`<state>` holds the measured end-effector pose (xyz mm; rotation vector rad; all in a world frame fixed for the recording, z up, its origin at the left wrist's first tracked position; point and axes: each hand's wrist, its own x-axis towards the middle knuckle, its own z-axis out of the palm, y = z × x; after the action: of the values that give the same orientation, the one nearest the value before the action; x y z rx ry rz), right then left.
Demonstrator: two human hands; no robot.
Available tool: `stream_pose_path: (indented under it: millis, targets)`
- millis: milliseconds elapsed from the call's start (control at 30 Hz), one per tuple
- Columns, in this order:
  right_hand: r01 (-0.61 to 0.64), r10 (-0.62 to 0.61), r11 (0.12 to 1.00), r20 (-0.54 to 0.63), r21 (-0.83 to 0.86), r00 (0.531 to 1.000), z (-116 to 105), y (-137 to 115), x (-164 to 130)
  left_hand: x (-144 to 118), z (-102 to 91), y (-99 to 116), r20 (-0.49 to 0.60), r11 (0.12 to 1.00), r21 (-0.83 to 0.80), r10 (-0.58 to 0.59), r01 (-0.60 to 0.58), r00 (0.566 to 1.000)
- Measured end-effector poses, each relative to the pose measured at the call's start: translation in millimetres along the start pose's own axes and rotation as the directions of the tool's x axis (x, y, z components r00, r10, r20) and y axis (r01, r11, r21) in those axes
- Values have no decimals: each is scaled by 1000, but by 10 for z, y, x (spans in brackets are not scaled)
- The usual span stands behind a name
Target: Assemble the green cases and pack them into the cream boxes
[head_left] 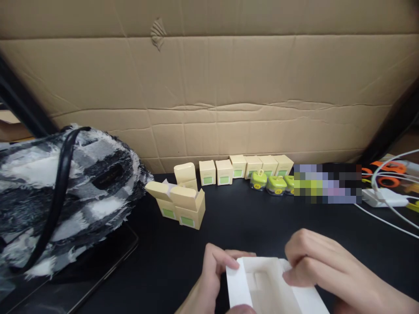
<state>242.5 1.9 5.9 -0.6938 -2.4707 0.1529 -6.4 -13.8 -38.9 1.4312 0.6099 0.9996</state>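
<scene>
At the lower edge of the view is an open white cardboard box (pixel 240 283), its hollow inside facing up toward me. My left hand (pixel 212 270) grips the box's left side, fingers around its far left corner. With bent fingers pressed together, my right hand (pixel 314 261) pinches the box's right upper edge by a flap. Beyond my hands, several small cream boxes with green labels stand on the black table; two of them (pixel 190 213) at the left have raised lids. Small green-lidded containers (pixel 276 185) with yellow stickers sit before the row at the back.
A black, grey and white fringed bag (pixel 98 192) with a black strap fills the left side, beside a dark flat device (pixel 108 270). Cardboard (pixel 209 78) walls off the back. White cables, a white adapter (pixel 384 197) and orange toy-like parts (pixel 389 174) lie at right; one patch is pixelated.
</scene>
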Motion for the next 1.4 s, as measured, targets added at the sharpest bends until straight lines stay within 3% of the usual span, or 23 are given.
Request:
stream_pose_path:
  millis: [67,167,400,533,633,767,867,967,1100,1233,1400]
  targets:
    - [58,-57,996,20,-62,998,-23,-4,14,13,-20,-35,12,999,-32,-19,20,1000]
    - [51,-52,999,-51,-19,997,-30,-28,82,22,-23,-90,-27,998,-42,-58,57,998]
    - [-138,147,955,-13,264,989,175,-18,58,8,13,-102,-106,995,-30,-94,91,990]
    - [-221,231,912,12,346,973,124,122,28,3,6,-121,-105,999,2,-37,37,994]
    - [-292,318,927,-84,233,944,-35,418,137,11,2,-129,-64,999,28,44,-43,997]
    - [-427,412,902,-163,-70,897,-190,1003,271,24,5,-127,-65,998,65,0,4,998]
    - [-482,444,825,-191,-293,876,-172,1356,243,38,6,-119,-69,997,72,-8,13,998]
    - [-467,439,773,-169,-429,882,-90,1504,160,46,-1,-95,-61,996,78,-39,44,997]
    - [-422,423,754,-119,-503,898,-63,1436,99,32,-12,-56,-86,983,66,-166,172,982]
    - [-405,442,773,-44,-489,896,-156,1224,127,12,-13,-44,-96,981,69,-172,179,980]
    - [-435,491,828,81,-354,868,-250,974,161,11,-12,-26,-94,980,78,-176,184,980]
